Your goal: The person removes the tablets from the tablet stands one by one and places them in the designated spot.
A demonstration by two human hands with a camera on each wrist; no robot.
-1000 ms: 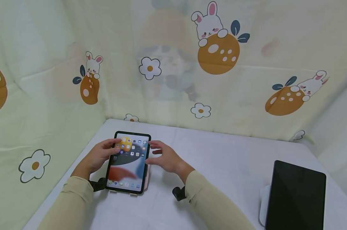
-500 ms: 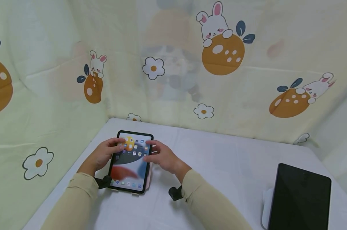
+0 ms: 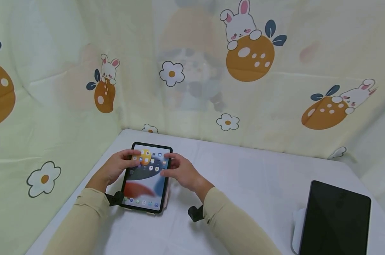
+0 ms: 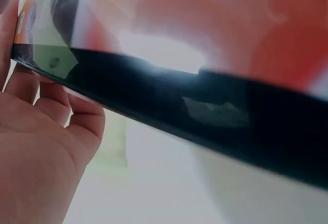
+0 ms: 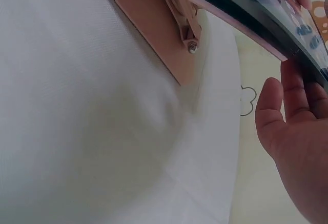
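A tablet (image 3: pixel 144 184) with its screen lit, showing app icons, leans on a pink folding stand (image 5: pixel 148 26) on the white table. My left hand (image 3: pixel 117 166) grips its upper left edge, a finger and thumb over the screen; in the left wrist view other fingers (image 4: pixel 84 119) curl behind the dark frame. At the upper right edge my right hand (image 3: pixel 186 172) holds the tablet, some fingertips on the front and others beneath the back in the right wrist view. Most of the stand is hidden behind the tablet in the head view.
A second tablet (image 3: pixel 335 219) with a dark screen stands at the right, a white stand part (image 3: pixel 298 230) showing beside it. Patterned cloth (image 3: pixel 192 102) hangs behind and to the left of the white table (image 3: pixel 243 184). Black camera mounts (image 3: pixel 196 214) sit at the wrists.
My right hand has closed in from beside the right edge onto the tablet's upper right side. The left hand keeps its place on the left edge. The view has shifted slightly.
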